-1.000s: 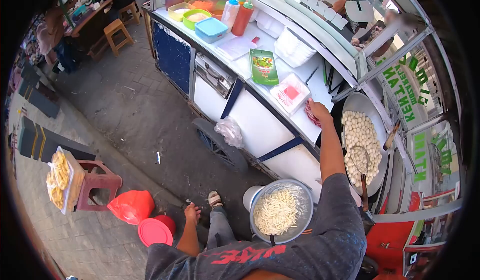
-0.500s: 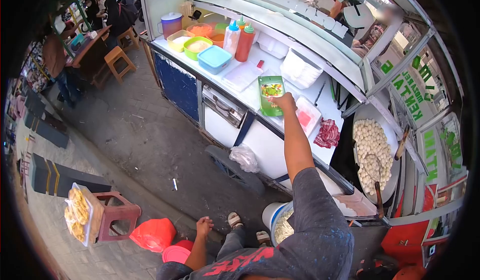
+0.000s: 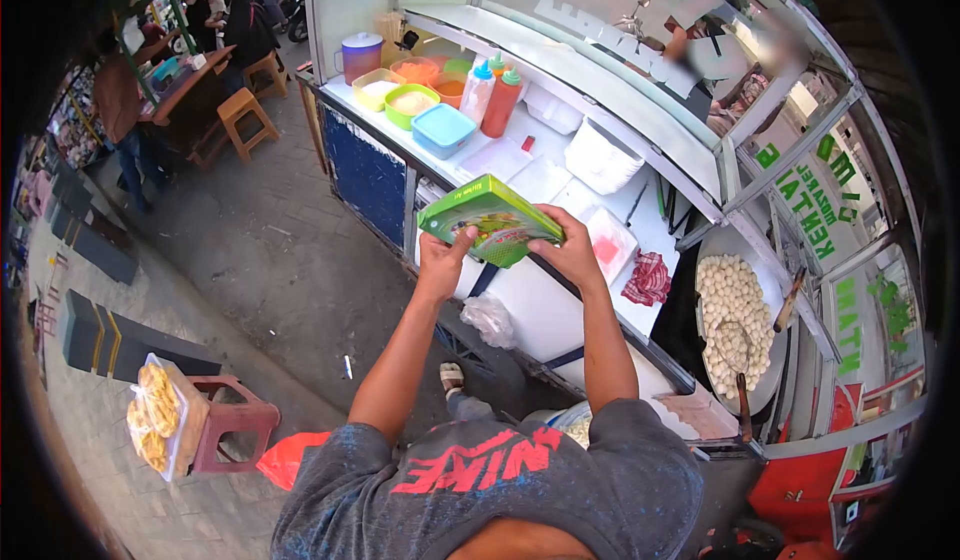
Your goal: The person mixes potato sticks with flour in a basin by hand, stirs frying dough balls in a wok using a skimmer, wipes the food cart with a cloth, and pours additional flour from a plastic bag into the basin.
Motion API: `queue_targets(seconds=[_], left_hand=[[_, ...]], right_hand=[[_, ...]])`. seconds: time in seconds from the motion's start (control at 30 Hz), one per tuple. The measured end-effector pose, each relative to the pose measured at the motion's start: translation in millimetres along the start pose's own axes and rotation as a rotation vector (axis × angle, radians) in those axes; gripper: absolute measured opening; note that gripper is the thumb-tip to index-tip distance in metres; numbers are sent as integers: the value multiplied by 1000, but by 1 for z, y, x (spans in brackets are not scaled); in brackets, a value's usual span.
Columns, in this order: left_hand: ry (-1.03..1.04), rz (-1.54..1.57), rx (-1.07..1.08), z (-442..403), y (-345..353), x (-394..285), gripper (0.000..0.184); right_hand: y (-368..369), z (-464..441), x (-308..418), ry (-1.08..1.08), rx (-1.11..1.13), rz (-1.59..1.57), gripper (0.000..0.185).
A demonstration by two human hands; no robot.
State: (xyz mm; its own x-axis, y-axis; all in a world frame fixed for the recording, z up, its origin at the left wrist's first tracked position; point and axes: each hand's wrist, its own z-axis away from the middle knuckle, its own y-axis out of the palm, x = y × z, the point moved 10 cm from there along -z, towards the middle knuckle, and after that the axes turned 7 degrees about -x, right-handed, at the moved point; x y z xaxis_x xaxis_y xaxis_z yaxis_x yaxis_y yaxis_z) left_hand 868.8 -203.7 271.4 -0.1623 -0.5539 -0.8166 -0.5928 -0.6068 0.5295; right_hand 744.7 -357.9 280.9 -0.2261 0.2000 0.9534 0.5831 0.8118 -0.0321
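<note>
A green printed box (image 3: 492, 222) is held up in front of the cart's counter, tilted, with a picture of food on its face. My left hand (image 3: 443, 260) grips its lower left corner, thumb on the front. On the right side, my right hand (image 3: 568, 250) holds the box's edge with thumb and fingers. Just beyond my right hand lies a clear plastic tray (image 3: 608, 243) with something pink inside. A red-and-white checked cloth (image 3: 648, 278) rests close to it on the counter (image 3: 530, 178).
A wok (image 3: 785, 360) full of pale balls stands at the right, a ladle in it. Sauce bottles (image 3: 500, 103), a blue-lidded container (image 3: 443, 128) and several bowls line the counter's back left. A stool (image 3: 235, 430) with bagged food is at lower left; people sit farther off.
The green box has been lifted off the counter and brought nearer to me, now tilted. My left hand has risen from beside my body and taken hold of it too.
</note>
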Motion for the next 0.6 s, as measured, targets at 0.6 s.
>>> queue_targets(seconds=[0.6], left_hand=[[-338,-23,0,-156,-124,94,26]], right_hand=[[-154,-224,349,-1303,-848,778,24]])
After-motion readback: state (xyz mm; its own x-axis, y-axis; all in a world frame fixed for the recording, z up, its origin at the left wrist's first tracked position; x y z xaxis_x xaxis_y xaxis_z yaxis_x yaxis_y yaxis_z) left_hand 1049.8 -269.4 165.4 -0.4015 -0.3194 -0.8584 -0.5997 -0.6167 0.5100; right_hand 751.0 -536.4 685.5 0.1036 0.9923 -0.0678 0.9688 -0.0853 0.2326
